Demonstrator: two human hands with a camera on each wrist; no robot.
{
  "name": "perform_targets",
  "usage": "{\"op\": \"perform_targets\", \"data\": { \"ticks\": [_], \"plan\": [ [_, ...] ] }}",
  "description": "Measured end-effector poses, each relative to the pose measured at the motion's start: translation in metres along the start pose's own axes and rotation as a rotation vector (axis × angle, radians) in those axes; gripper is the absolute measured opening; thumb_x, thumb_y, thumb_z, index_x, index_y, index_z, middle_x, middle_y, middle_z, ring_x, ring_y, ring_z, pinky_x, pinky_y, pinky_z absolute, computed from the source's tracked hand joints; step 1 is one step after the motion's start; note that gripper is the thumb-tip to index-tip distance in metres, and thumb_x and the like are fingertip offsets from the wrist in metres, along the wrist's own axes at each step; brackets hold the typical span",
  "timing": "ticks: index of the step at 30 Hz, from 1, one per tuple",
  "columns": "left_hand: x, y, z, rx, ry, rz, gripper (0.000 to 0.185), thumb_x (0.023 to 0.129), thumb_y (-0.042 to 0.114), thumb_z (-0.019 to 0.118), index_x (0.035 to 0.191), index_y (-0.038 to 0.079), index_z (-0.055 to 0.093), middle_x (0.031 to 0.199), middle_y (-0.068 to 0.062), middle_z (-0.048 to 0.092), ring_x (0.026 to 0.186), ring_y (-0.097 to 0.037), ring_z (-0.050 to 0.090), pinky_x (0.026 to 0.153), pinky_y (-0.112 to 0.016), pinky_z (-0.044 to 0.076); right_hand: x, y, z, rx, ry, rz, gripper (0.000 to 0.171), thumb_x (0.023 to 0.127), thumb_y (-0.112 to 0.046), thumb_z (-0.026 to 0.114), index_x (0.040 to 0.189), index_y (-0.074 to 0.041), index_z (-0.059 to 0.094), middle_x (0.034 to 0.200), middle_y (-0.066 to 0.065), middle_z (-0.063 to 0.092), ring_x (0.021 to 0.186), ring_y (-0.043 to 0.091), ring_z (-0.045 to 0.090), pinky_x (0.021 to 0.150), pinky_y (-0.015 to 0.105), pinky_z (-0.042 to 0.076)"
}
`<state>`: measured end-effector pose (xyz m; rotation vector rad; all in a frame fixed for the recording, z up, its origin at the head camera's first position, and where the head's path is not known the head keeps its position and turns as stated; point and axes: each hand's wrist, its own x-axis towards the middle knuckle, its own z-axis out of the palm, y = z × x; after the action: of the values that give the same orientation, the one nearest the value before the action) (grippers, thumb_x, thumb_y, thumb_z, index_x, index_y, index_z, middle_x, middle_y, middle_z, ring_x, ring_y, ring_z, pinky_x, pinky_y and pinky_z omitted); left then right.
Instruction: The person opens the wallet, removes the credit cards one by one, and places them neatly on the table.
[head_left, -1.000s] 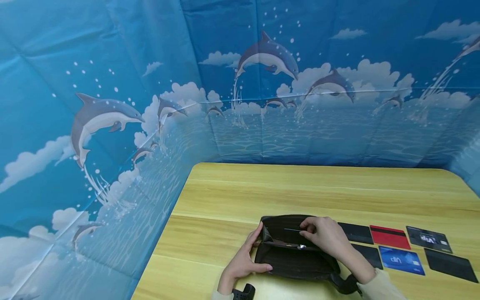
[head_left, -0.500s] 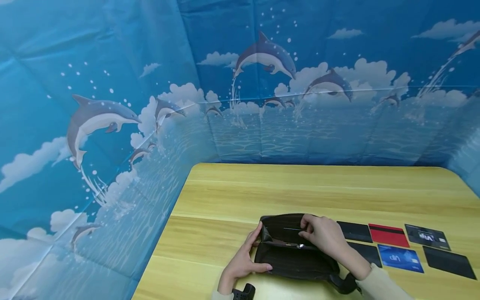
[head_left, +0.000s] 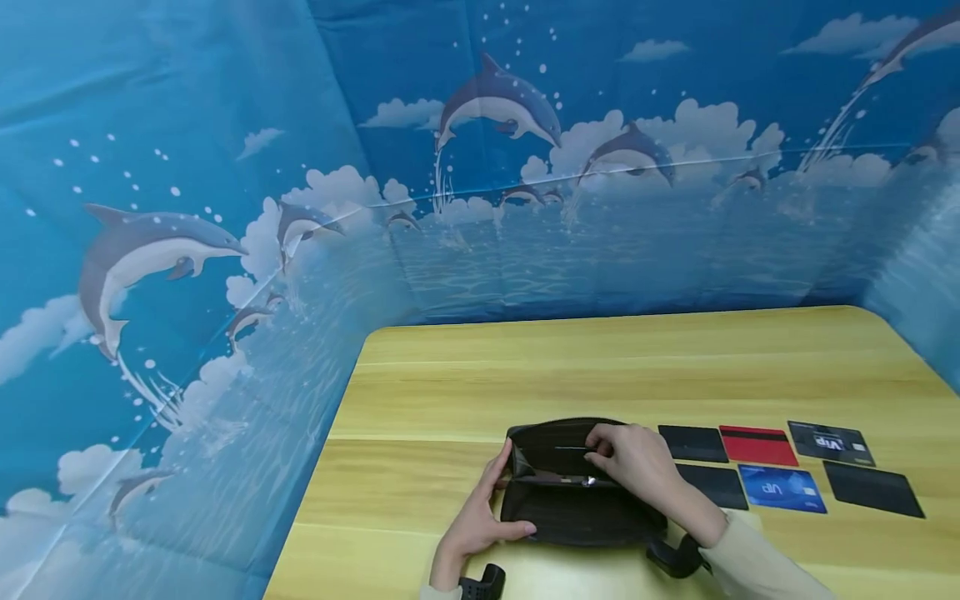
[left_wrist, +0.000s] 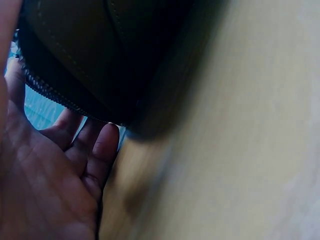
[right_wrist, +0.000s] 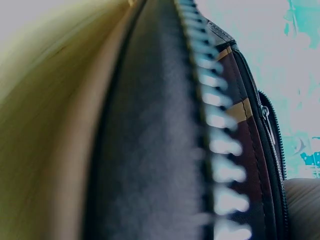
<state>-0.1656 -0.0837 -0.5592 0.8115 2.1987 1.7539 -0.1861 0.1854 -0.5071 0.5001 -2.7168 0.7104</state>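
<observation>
At the lower middle of the head view, a black zip wallet (head_left: 577, 492) lies open on the wooden surface (head_left: 600, 375). The left hand (head_left: 480, 521) grips its left end, thumb on the front; the right hand (head_left: 637, 458) pinches at its upper inner pocket. Six cards (head_left: 780, 487) lie to the right. Only the right wrist view shows the zipper teeth (right_wrist: 220, 145); the left wrist view shows fingers (left_wrist: 102, 150) curled under the wallet's edge.
</observation>
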Motion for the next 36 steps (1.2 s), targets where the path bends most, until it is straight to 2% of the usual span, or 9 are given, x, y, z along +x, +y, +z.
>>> {"op": "perform_targets", "data": {
  "ticks": [2,11,14,21,26,30,36],
  "plan": [
    [-0.001,0.007,0.000,0.005,-0.001,-0.002,0.105,0.076,0.007,0.080,0.154,0.016,0.011,0.153,-0.011,0.017,0.130,-0.019,0.030,0.102,-0.041,0.030,-0.001,0.000,0.000,-0.008,-0.005,-0.003,0.013,0.072,-0.015,0.082,0.077,-0.018,0.070,0.061,-0.013,0.058,0.049,0.000,0.048,0.043,0.021,0.037],
    [0.002,0.007,-0.001,0.026,0.021,0.055,0.106,0.074,0.005,0.081,0.154,0.011,0.012,0.152,-0.014,0.021,0.129,-0.017,0.032,0.099,-0.043,0.032,0.003,0.001,-0.001,-0.031,-0.003,-0.023,0.017,0.070,-0.015,0.084,0.075,-0.017,0.068,0.058,-0.014,0.053,0.048,0.001,0.045,0.042,0.023,0.036],
    [0.003,0.004,0.000,0.028,0.017,0.065,0.107,0.074,0.004,0.081,0.154,0.010,0.010,0.152,-0.016,0.020,0.130,-0.018,0.031,0.100,-0.042,0.032,0.004,0.001,-0.002,-0.051,-0.008,-0.016,0.021,0.068,-0.014,0.085,0.073,-0.017,0.065,0.057,-0.014,0.052,0.048,0.002,0.046,0.043,0.024,0.037],
    [0.002,-0.026,0.004,0.022,0.015,0.024,0.110,0.074,0.005,0.081,0.154,0.021,0.008,0.154,-0.009,0.015,0.134,-0.021,0.025,0.101,-0.038,0.032,-0.003,-0.002,-0.003,-0.086,-0.043,0.013,0.028,0.068,-0.016,0.086,0.070,-0.018,0.058,0.056,-0.014,0.049,0.049,0.003,0.046,0.043,0.023,0.037],
    [0.000,-0.030,0.001,0.008,0.017,0.031,0.107,0.076,0.015,0.082,0.154,0.026,0.010,0.154,-0.003,0.017,0.135,-0.023,0.024,0.101,-0.035,0.031,-0.001,-0.007,-0.003,-0.119,-0.048,0.015,0.030,0.067,-0.017,0.086,0.068,-0.019,0.056,0.053,-0.014,0.046,0.046,0.004,0.043,0.041,0.023,0.034],
    [0.001,-0.030,0.001,0.018,0.005,0.033,0.105,0.077,0.021,0.081,0.154,0.027,0.010,0.154,-0.003,0.016,0.137,-0.025,0.020,0.103,-0.040,0.029,-0.001,-0.008,-0.004,-0.144,-0.040,0.015,0.033,0.066,-0.018,0.087,0.067,-0.019,0.054,0.051,-0.013,0.043,0.044,0.004,0.040,0.039,0.024,0.031],
    [0.000,-0.030,0.000,0.033,0.012,0.038,0.105,0.077,0.023,0.081,0.154,0.026,0.009,0.155,-0.003,0.014,0.137,-0.028,0.020,0.102,-0.042,0.030,0.000,-0.008,-0.004,-0.155,-0.040,0.011,0.035,0.066,-0.020,0.087,0.063,-0.021,0.052,0.049,-0.013,0.039,0.042,0.005,0.036,0.038,0.024,0.029]
  ]
}}
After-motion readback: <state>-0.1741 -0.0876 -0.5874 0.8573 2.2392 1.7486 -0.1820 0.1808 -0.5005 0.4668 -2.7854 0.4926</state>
